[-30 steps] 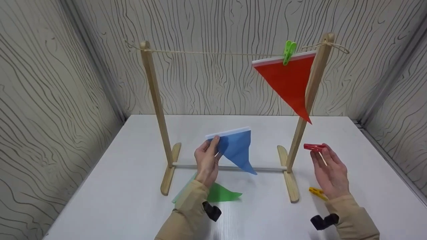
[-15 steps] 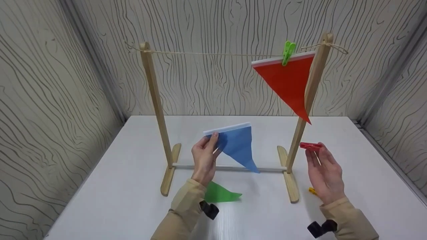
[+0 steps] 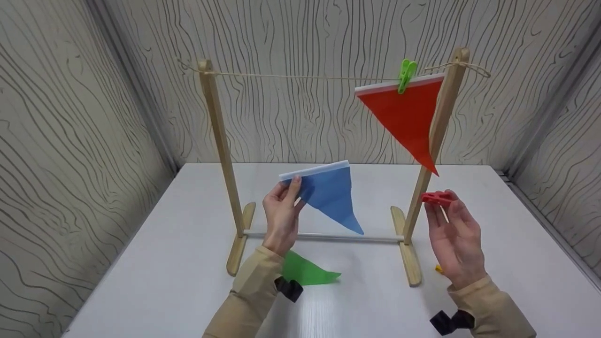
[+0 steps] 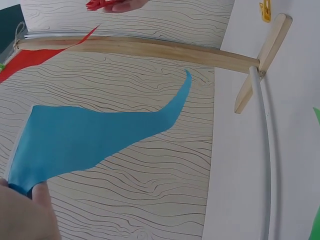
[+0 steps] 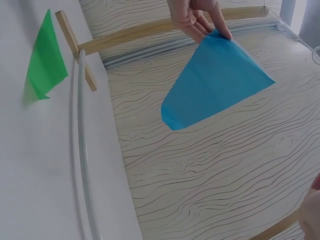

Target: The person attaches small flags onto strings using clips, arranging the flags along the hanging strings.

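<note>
left hand pinched blue flag near one end of its white edge, rest hanging right of the grip. right hand pinched red clip, open gap between hands. string ran above both grips; wooden post left of clip, green flag below left grip.

Head view: left hand up and slightly left, near frame centre. Blue flag raised with it; tip, below the white rod a second ago, now just above it in frame. Right hand, right of frame, higher, slightly left, with red clothespin. Yellow clothespin, lower right, more hidden.
</note>
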Demonstrator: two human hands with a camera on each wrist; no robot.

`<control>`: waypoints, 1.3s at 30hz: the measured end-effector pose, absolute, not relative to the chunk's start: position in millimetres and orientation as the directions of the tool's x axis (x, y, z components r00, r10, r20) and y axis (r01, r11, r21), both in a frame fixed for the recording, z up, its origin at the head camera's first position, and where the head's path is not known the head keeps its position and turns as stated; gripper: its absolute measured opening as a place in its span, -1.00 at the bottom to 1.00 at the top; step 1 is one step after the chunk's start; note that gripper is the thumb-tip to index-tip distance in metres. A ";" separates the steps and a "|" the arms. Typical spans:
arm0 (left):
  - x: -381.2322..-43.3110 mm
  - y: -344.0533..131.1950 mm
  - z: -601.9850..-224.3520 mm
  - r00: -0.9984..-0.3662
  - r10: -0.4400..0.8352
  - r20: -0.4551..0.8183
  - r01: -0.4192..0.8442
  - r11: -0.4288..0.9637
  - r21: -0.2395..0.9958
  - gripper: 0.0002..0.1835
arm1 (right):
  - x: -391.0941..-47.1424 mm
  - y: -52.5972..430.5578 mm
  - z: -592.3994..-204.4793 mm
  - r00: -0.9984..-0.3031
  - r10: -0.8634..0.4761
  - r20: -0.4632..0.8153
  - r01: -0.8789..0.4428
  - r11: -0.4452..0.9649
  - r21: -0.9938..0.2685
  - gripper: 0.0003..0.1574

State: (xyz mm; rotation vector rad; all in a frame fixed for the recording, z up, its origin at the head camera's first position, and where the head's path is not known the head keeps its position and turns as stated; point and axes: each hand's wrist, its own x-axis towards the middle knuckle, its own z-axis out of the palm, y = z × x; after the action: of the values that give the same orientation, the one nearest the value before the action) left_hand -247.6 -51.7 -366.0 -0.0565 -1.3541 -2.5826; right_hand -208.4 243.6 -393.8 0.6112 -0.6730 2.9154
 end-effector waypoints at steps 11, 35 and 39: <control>-245.5 -61.6 -348.4 -0.964 -0.192 0.185 0.262 -0.545 0.797 -0.73 | -215.3 231.1 -360.9 -0.837 0.030 0.546 -0.373 -0.761 -0.530 -0.63; -249.5 -78.7 -304.0 -0.956 -0.126 0.265 0.294 -0.435 0.851 -0.71 | -252.4 205.1 -277.6 -0.709 -0.122 0.695 -0.567 -0.488 -0.664 -0.58; -252.5 -79.8 -297.9 -0.949 -0.124 0.289 0.314 -0.416 0.854 -0.71 | -257.5 197.1 -267.1 -0.699 -0.132 0.703 -0.585 -0.461 -0.668 -0.58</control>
State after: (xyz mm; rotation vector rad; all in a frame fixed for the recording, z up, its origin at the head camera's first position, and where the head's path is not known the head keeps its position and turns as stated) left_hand -252.5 -79.8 -297.9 -0.2630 -1.5232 -2.4294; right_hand -257.5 197.1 -267.1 1.0356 -1.4351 2.2323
